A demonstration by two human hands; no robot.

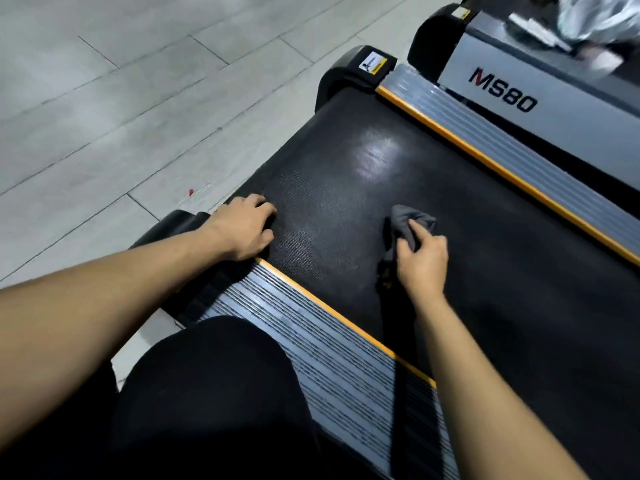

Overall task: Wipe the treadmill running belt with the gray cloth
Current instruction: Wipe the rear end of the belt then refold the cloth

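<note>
The right hand (420, 261) is closed around the bunched gray cloth (408, 221), pressing it on the black textured treadmill running belt (502, 271) mid-width; wiping looks under way. The left hand (244, 228), spread flat and holding nothing, braces at the belt's near edge. Next, I judge, sweep toward the unwiped belt.

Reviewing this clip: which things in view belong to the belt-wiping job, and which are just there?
Part of the job:
- running belt
- gray cloth, gripped in the right hand
- left hand, resting at the belt's edge

Just there:
- ribbed side rail with its orange strip
- second treadmill marked MS80
- red speck on the floor tiles
</note>
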